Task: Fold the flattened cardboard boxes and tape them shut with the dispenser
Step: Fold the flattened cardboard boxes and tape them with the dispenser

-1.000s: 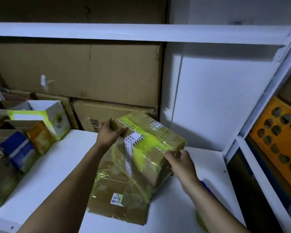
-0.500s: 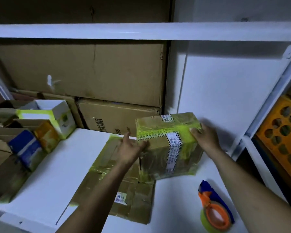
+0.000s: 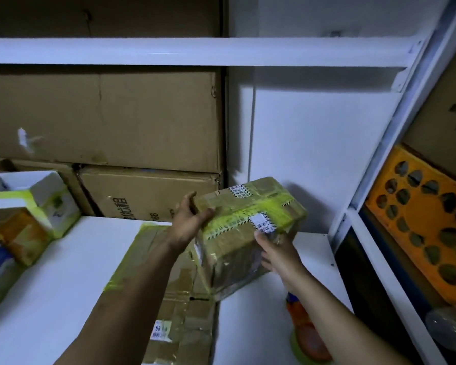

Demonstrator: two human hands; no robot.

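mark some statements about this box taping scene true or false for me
1. Both the left hand and the right hand are on the taped box. True.
2. The right hand holds the tape dispenser. False: it lies on the white table, beneath the right forearm.
3. A flattened cardboard lies on the table under the left forearm. True.
4. The taped box sits flat and level on the table. False: it is held tilted.
5. The orange crate is at the left of the view. False: it is at the right, beyond the shelf's upright.
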